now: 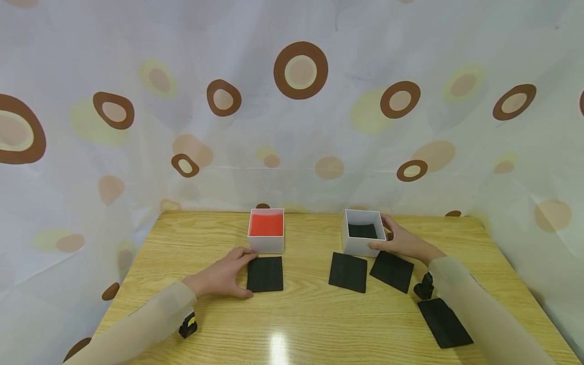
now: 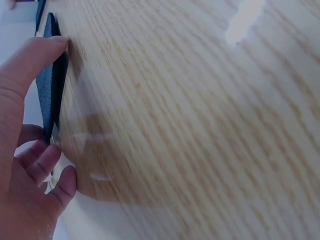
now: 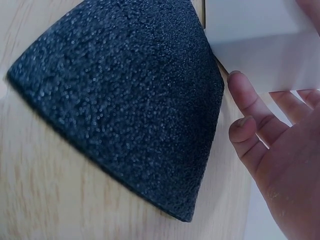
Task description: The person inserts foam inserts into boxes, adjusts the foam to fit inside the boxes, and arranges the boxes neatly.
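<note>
One black pad [image 1: 265,274] lies flat, edges table-square.

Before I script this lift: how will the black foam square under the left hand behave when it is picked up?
The black foam square looks thin, with a pebbly open texture like the piece in the right wrist view, so it is probably light and somewhat bendy. It lies flat on the wooden table, so it likely needs an edge lifted first. The left hand is already at its edge.
</note>
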### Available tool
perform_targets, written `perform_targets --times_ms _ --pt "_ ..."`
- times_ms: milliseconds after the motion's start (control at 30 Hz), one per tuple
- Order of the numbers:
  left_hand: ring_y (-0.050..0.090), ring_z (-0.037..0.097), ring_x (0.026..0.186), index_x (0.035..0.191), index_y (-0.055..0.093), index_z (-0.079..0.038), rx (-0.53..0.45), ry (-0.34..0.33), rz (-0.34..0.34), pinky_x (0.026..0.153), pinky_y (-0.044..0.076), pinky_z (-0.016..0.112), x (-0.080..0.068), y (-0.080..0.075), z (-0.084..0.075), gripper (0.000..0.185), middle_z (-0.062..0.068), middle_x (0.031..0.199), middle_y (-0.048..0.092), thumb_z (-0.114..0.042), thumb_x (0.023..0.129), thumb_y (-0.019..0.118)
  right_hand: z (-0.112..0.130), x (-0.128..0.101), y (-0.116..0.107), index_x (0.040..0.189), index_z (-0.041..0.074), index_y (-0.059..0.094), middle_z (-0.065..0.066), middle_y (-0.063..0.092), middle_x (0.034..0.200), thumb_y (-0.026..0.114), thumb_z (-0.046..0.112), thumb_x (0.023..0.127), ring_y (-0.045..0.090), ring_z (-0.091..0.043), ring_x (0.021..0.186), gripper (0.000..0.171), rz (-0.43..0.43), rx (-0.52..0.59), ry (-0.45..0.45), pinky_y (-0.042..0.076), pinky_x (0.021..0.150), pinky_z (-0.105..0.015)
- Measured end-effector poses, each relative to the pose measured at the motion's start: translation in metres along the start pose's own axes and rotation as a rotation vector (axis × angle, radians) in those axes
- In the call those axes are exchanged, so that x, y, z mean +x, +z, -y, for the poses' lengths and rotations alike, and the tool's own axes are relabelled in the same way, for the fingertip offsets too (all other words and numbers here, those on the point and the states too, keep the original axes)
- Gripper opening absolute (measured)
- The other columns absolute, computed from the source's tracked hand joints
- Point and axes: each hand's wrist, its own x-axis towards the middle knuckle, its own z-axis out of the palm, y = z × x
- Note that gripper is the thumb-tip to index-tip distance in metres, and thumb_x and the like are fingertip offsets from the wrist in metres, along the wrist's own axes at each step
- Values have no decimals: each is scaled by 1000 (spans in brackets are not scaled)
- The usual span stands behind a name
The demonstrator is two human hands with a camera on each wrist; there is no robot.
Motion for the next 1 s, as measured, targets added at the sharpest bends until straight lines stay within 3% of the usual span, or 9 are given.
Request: perform_targets --times_ms 367,667,767,900,1000 --pt "53 24 120 149 48 2 -6 -20 -10 104 50 46 -1 -1 1 95 9 135 48 -48 78 89 -2 1 0 166 13 0 -28 16 164 74 18 98 55 -45 124 101 13 25 -1 55 93 -44" --pt "54 23 125 148 46 -2 -28 -23 -1 108 48 46 0 -2 1 90 8 140 50 -43 79 87 0 0 1 166 12 0 -28 14 165 75 19 97 54 -46 125 101 7 22 3 55 94 -45" --pt "55 19 118 150 46 -2 -51 -24 -3 104 50 43 0 -2 0 90 5 137 52 -42 80 86 1 -1 0 166 11 -1 -29 12 166 75 19 97 53 -49 127 102 8 20 -2 55 95 -47" --pt "54 16 108 151 48 -2 -79 -2 -14 98 51 40 0 -1 -1 87 3 130 54 -41 82 85 0 0 0 165 10 1 -29 13 165 74 19 97 51 -50 129 100 -2 6 -1 54 95 -47" --pt "56 17 111 150 49 -3 -107 16 -18 100 51 42 1 1 -6 85 4 132 54 -40 83 84 -1 0 0 165 9 3 -29 13 165 74 19 97 51 -49 128 99 -5 0 5 53 95 -47"
